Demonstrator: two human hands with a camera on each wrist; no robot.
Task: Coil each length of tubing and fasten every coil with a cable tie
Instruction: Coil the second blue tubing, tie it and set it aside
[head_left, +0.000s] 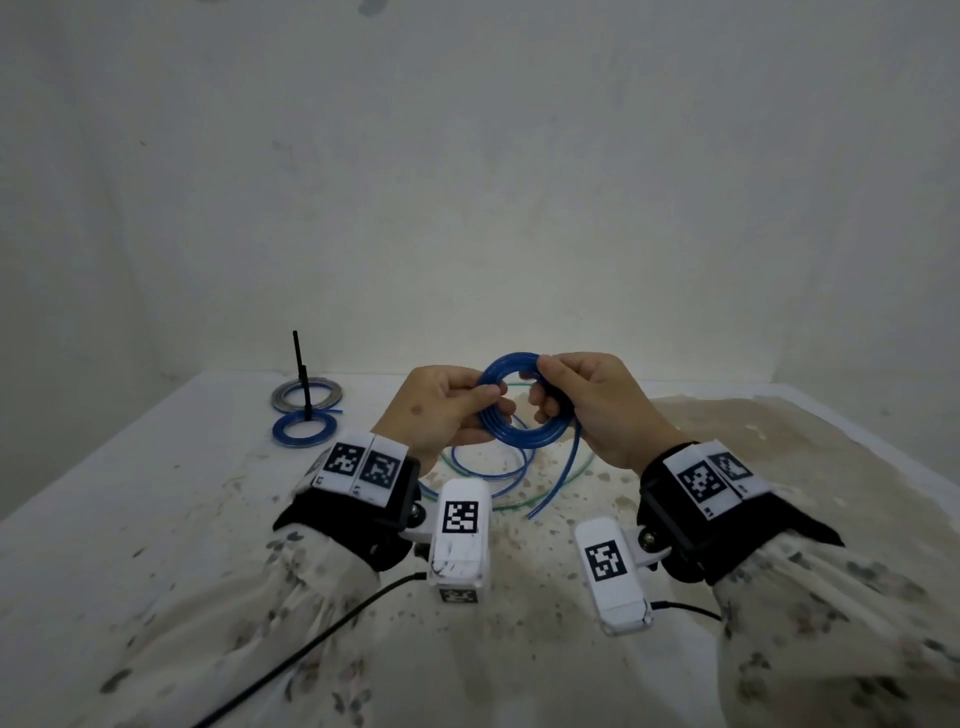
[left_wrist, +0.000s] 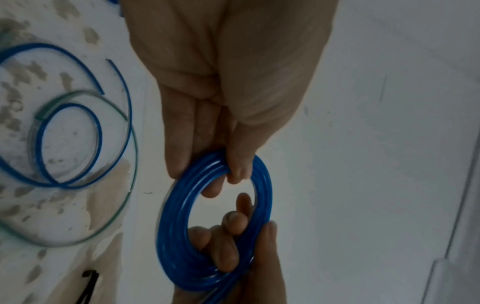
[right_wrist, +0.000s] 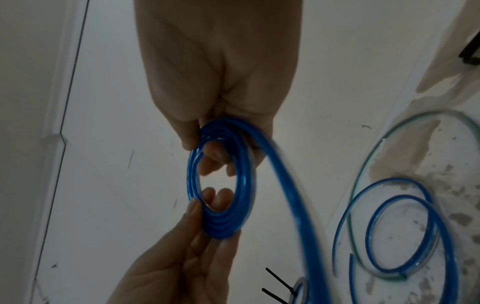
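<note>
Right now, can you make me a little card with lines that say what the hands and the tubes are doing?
left hand: pinches one side of the coiled blue plastic tubing
right hand: its grip holds the coil's other side
loose tail: hangs down from the coil
finished coils: a grey one and a blue one, each with a black cable tie sticking up
white table: loose blue tubing and clear greenish tubing lie on it

Bare test setup, not a home or shop: plain white wall at 12 o'clock, stained white surface, tagged wrist cameras at 6 o'clock.
</note>
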